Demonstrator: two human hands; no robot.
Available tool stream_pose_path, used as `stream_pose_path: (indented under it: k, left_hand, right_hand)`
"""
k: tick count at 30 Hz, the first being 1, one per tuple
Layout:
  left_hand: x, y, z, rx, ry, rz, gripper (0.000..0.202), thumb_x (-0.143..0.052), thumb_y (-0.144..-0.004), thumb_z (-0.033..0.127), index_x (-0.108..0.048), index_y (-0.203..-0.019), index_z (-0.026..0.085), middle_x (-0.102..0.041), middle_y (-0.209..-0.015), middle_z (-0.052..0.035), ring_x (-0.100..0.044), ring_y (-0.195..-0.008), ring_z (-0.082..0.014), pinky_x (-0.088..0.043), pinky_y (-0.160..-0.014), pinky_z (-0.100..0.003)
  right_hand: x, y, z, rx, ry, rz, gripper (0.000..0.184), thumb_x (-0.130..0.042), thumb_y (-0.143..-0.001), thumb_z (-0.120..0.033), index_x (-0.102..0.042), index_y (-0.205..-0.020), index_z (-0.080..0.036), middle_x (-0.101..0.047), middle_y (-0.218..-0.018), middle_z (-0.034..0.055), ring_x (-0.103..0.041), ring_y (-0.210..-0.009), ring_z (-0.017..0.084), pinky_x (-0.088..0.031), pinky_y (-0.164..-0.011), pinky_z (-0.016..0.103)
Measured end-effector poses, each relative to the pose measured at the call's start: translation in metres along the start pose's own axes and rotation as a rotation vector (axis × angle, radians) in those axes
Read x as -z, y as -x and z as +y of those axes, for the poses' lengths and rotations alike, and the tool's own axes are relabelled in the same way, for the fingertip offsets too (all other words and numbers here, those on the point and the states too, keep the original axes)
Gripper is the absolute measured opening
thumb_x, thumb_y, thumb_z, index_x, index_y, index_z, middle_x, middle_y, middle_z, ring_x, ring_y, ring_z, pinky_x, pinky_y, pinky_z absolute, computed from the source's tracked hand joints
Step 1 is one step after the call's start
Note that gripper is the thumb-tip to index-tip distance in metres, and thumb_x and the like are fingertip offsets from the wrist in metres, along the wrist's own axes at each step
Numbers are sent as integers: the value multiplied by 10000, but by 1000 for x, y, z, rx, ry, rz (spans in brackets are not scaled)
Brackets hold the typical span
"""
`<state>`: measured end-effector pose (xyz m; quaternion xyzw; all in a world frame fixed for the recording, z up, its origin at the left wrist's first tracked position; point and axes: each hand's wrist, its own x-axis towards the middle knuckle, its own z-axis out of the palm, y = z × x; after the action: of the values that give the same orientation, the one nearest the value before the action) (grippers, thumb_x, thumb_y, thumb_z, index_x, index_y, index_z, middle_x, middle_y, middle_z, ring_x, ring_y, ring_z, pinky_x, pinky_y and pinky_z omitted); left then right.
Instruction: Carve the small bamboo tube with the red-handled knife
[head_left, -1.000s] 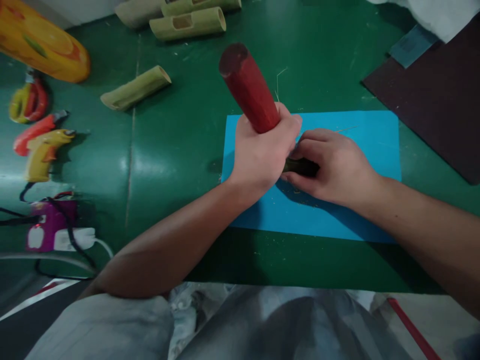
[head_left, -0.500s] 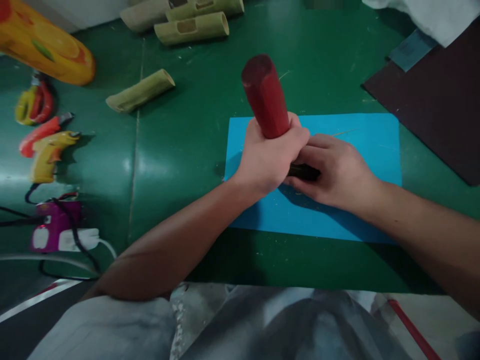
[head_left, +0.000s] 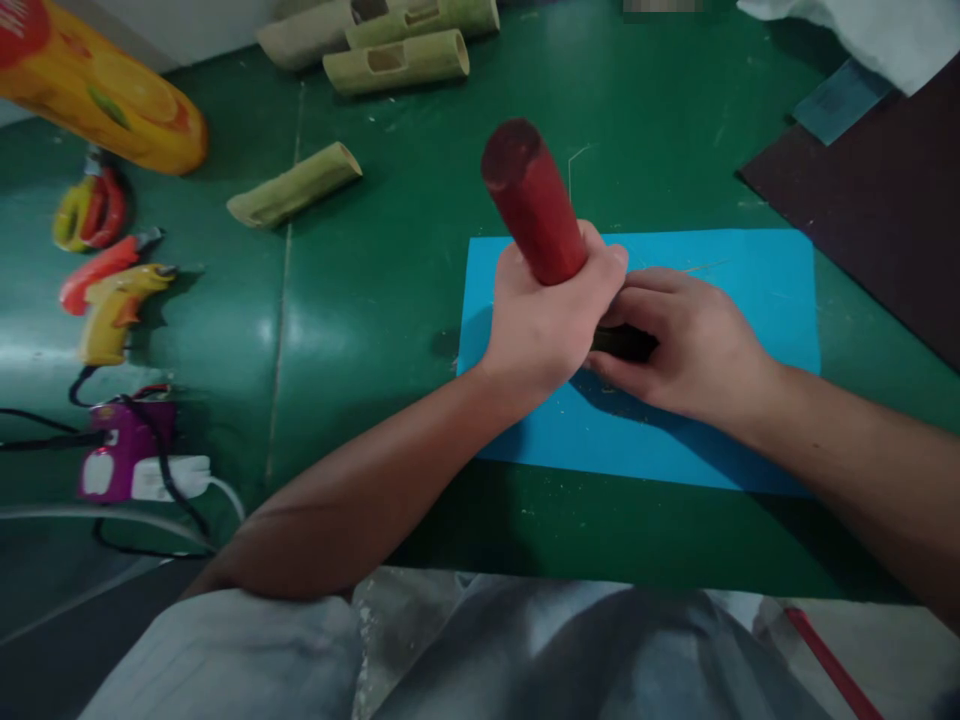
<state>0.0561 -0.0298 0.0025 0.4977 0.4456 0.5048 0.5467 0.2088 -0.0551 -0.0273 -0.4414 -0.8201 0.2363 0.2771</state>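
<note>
My left hand (head_left: 544, 320) is wrapped round a thick red handle (head_left: 536, 215), which tilts up and away to the left. Whatever is at its lower end is hidden by my hands. Close against it on the right, my right hand (head_left: 690, 340) pinches a dark piece (head_left: 626, 343) between thumb and fingers. Most of that piece is covered, so its kind cannot be told. Both hands are over a blue sheet (head_left: 765, 400) that has small pale crumbs and slivers on it.
Cut bamboo tubes (head_left: 435, 62) lie at the back, with a shorter bamboo piece (head_left: 296, 187) nearer. On the left are an orange bottle (head_left: 127, 100), scissors (head_left: 90, 210), a yellow glue gun (head_left: 120, 315) and a purple power strip (head_left: 135, 430) with cables. A dark board (head_left: 877, 190) lies right.
The whole view has shifted slightly to the right. Both hands keep their grips, and the red handle leans a little more to the left.
</note>
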Motion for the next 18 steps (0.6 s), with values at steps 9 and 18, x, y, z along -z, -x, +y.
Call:
stream_pose_path:
  k: [9, 18]
  left_hand:
    - [19, 0, 4, 9, 117, -202, 581, -752, -910, 356, -330, -526, 243, -269, -482, 36, -210, -462, -102, -155, -507, -343]
    - [18, 4, 30, -500, 118, 144, 456, -669, -1058, 318, -467, -665, 207, -400, -614, 30, -406, -564, -78, -249, -576, -372]
  right_hand:
    - [0, 3, 2, 37, 5, -6, 155, -757, -933, -382, -712, -885, -241, -726, -901, 76, -670, -894, 284, -497, -764, 423]
    - [1, 9, -6, -10, 100, 178, 180, -744, -963, -435, -707, -984, -260, -765, -993, 109, -685, -916, 326, -516, -785, 485]
